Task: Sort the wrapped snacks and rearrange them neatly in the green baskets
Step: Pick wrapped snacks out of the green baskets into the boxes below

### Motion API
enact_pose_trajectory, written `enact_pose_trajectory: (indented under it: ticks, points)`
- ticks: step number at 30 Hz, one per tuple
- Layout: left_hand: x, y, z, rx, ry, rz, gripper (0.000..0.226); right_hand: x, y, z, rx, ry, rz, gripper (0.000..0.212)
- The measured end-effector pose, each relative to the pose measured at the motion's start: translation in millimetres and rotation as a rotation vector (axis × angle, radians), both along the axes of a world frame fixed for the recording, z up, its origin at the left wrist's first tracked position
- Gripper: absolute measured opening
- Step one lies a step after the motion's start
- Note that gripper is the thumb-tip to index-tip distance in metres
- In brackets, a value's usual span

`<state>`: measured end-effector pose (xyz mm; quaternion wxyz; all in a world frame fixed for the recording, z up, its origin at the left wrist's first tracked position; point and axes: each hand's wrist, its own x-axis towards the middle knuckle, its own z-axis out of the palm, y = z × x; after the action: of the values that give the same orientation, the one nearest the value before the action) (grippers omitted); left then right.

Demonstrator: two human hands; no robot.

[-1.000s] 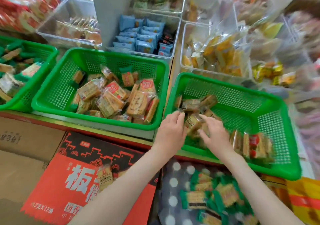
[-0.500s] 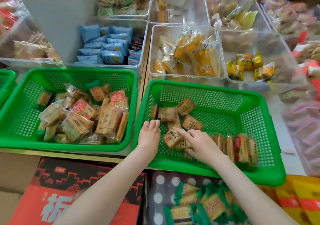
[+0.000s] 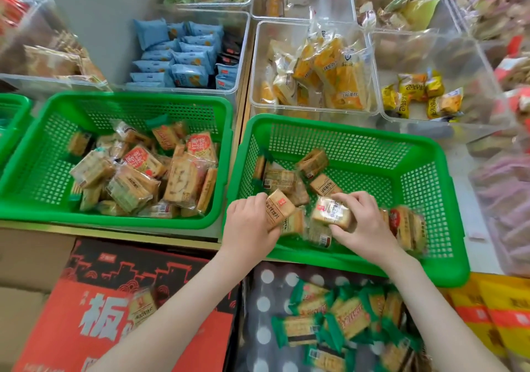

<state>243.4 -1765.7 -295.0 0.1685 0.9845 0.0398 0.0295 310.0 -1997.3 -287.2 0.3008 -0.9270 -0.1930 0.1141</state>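
- Gripped in the left hand (image 3: 252,222), fingers curled over its near end: a tan pack (image 3: 278,209), tilted, at the near-left corner of the right green basket (image 3: 344,129).
- Clasped in the right hand (image 3: 364,224), fingers bent round it: a pale pack (image 3: 329,212), just beside the tan one, at the middle of the near side.
- Both forearms across the near rim.
- Just right of the right hand, against the near wall: a row of red-labelled packs (image 3: 407,225) standing on edge, blurred.
- Toward the back-left corner: a few loose brown packs (image 3: 298,176), lying at odd angles.
- Bare mesh floor (image 3: 372,176) over the far and right parts; open room there up to the walls.
- To the left, rim close beside rim: the left green basket (image 3: 129,99), heaped with mixed snacks (image 3: 143,176).
- Tight behind the far rim: a clear bin (image 3: 258,56) of yellow packs.
- Below the near rim: green-wrapped snacks (image 3: 338,323) on a dotted cloth (image 3: 263,305).
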Motion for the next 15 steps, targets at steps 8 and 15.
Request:
enact_pose_trajectory:
  ticks: [8,15]
  points:
    - [-67.9,25.2,19.8,-0.434,-0.129,0.301,0.055,-58.3,69.6,15.6,0.195,-0.141,-0.065,0.060]
    - [-145.9,74.6,-6.2,-0.443,-0.079,0.526,0.055,-136.8,148.9,-18.4,0.140,-0.117,0.060,0.062]
